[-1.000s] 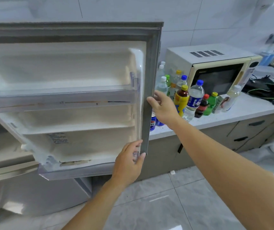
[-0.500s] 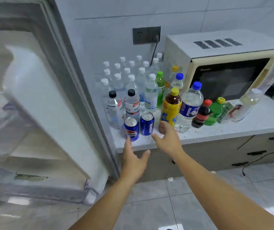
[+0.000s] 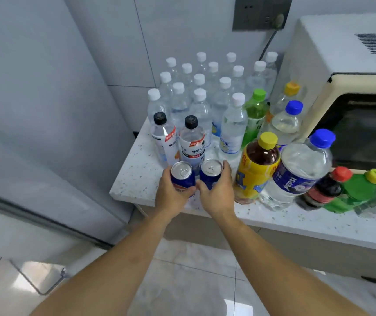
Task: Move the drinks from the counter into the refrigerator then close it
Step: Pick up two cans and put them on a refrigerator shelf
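Hands grip two blue cans at the front edge of the desk: the left hand is wrapped around the left can, the right hand around the right can, both cans upright and nearly touching. Close behind stand two black-capped bottles and many water bottles, with a yellow-capped bottle just right of the right hand. A clean lift would go straight up first, clearing the neighbours, before swinging left toward the fridge, whose inside is out of view.
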A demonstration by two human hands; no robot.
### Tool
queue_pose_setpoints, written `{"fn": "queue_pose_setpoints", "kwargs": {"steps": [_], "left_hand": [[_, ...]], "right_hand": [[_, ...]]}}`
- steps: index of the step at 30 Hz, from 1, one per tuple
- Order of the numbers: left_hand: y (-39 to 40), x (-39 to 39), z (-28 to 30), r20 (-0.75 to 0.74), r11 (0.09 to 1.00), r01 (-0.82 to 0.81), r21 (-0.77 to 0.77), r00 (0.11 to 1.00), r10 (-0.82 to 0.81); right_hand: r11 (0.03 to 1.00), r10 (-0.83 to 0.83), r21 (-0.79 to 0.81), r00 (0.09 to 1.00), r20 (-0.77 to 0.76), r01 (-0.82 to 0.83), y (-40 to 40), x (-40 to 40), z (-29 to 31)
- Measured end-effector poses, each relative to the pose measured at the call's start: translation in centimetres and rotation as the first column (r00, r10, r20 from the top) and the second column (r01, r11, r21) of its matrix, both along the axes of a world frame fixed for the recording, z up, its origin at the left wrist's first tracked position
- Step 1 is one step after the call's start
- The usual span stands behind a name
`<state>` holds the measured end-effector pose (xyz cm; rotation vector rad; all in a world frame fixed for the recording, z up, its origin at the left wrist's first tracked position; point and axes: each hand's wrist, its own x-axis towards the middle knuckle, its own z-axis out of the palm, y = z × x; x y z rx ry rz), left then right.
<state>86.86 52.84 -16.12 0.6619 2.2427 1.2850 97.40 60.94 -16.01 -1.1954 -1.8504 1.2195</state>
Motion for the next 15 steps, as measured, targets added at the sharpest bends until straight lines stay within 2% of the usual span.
{"fn": "queue_pose_setpoints", "kwargs": {"steps": [4, 7, 11, 15], "left_hand": [[-0.5, 0.5, 0.0, -0.02, 1.0, -0.017, 0.021, 1.0, 0.017], [-2.5, 1.9, 0.2, -0.166, 0.997, 0.038, 0.065, 0.986, -0.027], [-7.0, 4.1, 1.9, -0.41, 0.985, 0.151, 0.084, 0.906, -0.104], [-12.2, 6.6, 3.0, -0.465, 0.968, 0.24, 0.068, 0.866, -0.182]], "right_hand": [[1.0, 0.012, -0.015, 0.994, -0.106, -0.014, 0.6, 0.3, -0.5], [0.998, 0.062, 0.023, 0.989, -0.133, -0.059, 0.4, 1.1, -0.9], [0.998, 0.054, 0.027, 0.984, -0.171, -0.05, -2.5, 3.2, -0.8], [1.0, 0.027, 0.016, 0.976, -0.217, -0.024, -7.2, 5.3, -0.4]]}}
